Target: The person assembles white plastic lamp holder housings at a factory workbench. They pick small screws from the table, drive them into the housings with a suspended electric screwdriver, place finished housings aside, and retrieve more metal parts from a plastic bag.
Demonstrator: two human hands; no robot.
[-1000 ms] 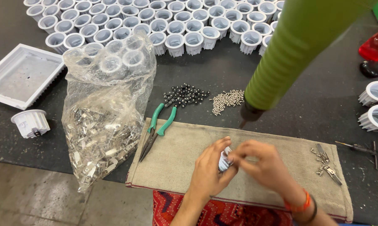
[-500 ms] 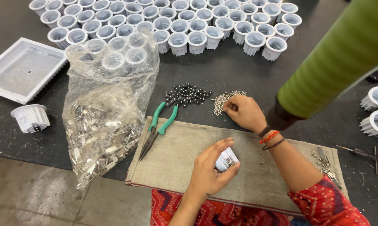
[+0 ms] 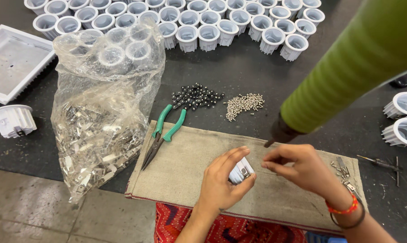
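Left hand (image 3: 221,182) cupped around small white housing (image 3: 240,170) over beige cloth (image 3: 190,157); right hand (image 3: 302,168) back from screw pile (image 3: 244,104), fingertips pinched, presumably on a screw too small to confirm. Suggests fastening underway. Green pliers (image 3: 165,135) idle beside.

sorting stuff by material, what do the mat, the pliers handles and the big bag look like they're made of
The mat looks like coarse woven cloth, matte beige, with a stitched red edge. The pliers handles look like green plastic or rubber sleeves, smooth, over dark metal jaws. The bag is thin clear plastic film, crinkled and glossy; the shiny clips inside look like metal.
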